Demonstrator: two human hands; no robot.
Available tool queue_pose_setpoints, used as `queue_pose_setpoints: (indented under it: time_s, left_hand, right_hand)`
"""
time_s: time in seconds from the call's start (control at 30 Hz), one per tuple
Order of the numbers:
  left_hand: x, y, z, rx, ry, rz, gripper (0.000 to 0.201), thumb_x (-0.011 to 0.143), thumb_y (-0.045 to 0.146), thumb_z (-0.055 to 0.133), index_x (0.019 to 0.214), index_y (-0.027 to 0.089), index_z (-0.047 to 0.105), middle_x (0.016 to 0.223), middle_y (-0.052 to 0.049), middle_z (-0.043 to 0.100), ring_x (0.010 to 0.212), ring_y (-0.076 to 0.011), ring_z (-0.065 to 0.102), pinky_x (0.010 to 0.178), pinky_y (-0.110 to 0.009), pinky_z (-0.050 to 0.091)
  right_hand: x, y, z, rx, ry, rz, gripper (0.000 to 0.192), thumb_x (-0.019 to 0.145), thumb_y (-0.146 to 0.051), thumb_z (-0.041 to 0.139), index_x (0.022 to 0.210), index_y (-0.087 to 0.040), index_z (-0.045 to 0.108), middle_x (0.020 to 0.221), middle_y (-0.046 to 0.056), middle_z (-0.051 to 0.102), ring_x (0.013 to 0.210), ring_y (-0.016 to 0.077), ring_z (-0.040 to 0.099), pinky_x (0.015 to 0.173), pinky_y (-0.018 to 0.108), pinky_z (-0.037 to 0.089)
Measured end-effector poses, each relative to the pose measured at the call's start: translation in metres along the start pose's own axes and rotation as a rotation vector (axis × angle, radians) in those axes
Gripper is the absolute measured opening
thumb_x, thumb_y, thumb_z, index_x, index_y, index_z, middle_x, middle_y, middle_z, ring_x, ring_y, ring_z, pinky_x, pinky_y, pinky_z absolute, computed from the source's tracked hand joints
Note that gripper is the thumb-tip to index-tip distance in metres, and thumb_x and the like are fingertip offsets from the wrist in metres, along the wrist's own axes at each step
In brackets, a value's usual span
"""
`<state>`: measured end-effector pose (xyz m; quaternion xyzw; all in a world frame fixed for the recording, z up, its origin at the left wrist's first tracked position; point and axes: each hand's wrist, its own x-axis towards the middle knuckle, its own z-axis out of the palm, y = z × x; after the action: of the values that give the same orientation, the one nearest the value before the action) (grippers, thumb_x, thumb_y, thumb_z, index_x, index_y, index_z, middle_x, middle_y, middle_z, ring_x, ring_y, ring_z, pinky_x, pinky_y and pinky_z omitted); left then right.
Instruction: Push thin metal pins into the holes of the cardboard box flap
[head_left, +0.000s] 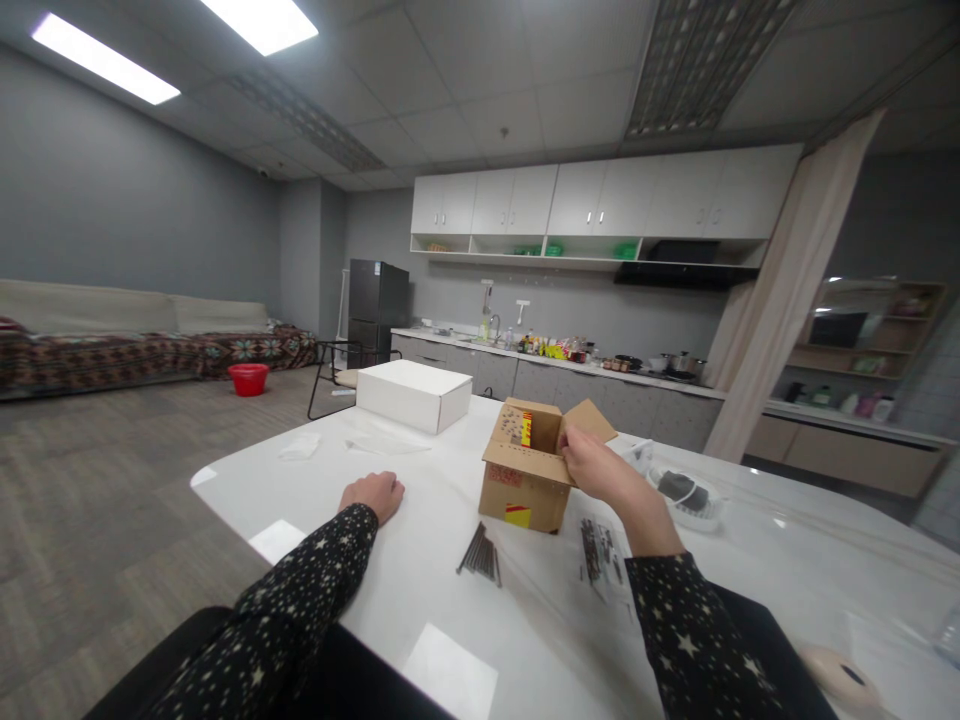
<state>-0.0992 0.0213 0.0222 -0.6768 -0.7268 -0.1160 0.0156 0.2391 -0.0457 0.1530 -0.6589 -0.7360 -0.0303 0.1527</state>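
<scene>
My right hand (589, 460) is closed at the right edge of an open cardboard box (525, 490), its fingers curled by the raised flap. Part of the box's inside shows, with a red and yellow strip on its wall; the bottom is hidden. My left hand (379, 495) rests on the white table, fingers curled in, with nothing visible in it. Between my arms lies a small fan of long metal screws or nails (480, 555). Right of them is a clear plastic bag (602, 560) holding dark metal pieces.
A white box (412, 393) stands at the table's (420, 600) far left side. Crumpled clear plastic (386, 443) lies before it. To the right sit a white tray (694, 510) with a dark grey item and a beige rounded object (840, 677). A chair (346, 378) stands beyond.
</scene>
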Motion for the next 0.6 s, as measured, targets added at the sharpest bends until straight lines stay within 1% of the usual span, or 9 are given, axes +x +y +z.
queue_pose_setpoints:
  time_s: [0.17,0.33,0.6]
  left_hand:
    - [-0.0007,0.0004,-0.0009,0.002,0.005,-0.003,0.041,0.086,0.038,0.034,0.097,0.019,0.069,0.099,-0.016,0.070,0.093,-0.0310,0.066,0.078,-0.040,0.047]
    - [0.0004,-0.0008,0.0010,0.007,-0.001,0.003,0.042,0.086,0.037,0.032,0.097,0.018,0.068,0.099,-0.017,0.070,0.093,-0.0325,0.066,0.078,-0.042,0.047]
    - [0.0011,-0.0014,0.0027,0.023,0.002,0.004,0.043,0.086,0.038,0.031,0.098,0.019,0.068,0.099,-0.016,0.070,0.094,-0.0316,0.066,0.077,-0.041,0.047]
  right_hand:
    - [-0.0002,-0.0005,-0.0012,0.018,0.003,-0.012,0.019,0.084,-0.008,0.040,0.093,-0.018,0.055,0.103,0.010,0.064,0.096,0.0200,0.056,0.074,0.027,0.036]
    - [-0.0029,-0.0042,-0.0032,0.021,0.013,-0.017,0.023,0.086,-0.011,0.037,0.090,-0.016,0.059,0.099,0.011,0.066,0.094,0.0200,0.057,0.073,0.027,0.036]
    - [-0.0034,-0.0021,-0.0028,0.001,0.032,-0.041,0.015,0.083,-0.015,0.044,0.086,-0.017,0.058,0.093,0.009,0.065,0.086,0.0186,0.057,0.068,0.026,0.034]
